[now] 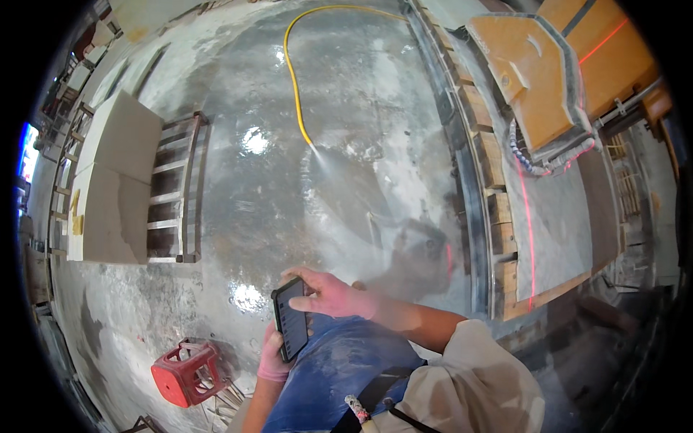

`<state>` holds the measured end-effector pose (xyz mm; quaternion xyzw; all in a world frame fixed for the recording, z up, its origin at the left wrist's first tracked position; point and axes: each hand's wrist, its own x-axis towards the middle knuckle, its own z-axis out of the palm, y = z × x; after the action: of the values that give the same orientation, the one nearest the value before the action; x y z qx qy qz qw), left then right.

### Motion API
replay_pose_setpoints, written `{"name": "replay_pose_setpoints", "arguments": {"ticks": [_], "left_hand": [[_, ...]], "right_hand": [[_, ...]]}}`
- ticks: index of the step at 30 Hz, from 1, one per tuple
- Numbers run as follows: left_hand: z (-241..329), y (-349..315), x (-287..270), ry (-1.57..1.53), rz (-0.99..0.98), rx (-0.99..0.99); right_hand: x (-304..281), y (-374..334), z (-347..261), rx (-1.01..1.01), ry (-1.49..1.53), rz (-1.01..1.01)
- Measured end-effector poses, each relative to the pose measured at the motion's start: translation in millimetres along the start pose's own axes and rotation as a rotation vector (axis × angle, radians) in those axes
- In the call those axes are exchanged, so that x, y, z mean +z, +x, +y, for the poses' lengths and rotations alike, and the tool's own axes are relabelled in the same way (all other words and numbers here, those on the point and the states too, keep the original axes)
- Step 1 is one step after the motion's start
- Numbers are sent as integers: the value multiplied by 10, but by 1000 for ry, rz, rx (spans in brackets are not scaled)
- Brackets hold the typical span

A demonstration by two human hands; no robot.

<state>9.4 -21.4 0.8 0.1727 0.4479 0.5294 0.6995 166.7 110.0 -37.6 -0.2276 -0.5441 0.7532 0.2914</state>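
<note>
A dark smartphone point(290, 317) with a lit screen is held low in the middle of the head view. My left hand point(271, 358), in a pink glove, grips it from below. My right hand point(330, 293), also pink-gloved, rests across the phone's upper edge with a finger on the screen. Under the hands is my blue trouser leg point(339, 375), and a pale sleeve sits at the lower right.
A wet grey concrete floor point(289, 180) spreads ahead, with a yellow hose point(292, 72) spraying water. A stone slab point(548, 216) crossed by a red laser line lies under an orange saw head point(538, 79) at right. Pale slabs on a metal rack point(115, 180) stand left. A red stool point(186, 372) lies nearby.
</note>
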Motion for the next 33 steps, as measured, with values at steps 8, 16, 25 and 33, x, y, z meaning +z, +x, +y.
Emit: {"name": "replay_pose_setpoints", "arguments": {"ticks": [8,16,25,33], "left_hand": [[432,-76,-627,5,-9,51],[1110,-237,-1496,33,-23,109],[1784,-887,-2611,60,219,171],[1945,-1698,-3614,-73,330,325]], "right_hand": [[547,604,-48,223,-105,-89],[1471,1336,27,169,-118,-3],[2853,2346,216,400,-54,-194],[4238,2836,688,267,-23,-412]]}}
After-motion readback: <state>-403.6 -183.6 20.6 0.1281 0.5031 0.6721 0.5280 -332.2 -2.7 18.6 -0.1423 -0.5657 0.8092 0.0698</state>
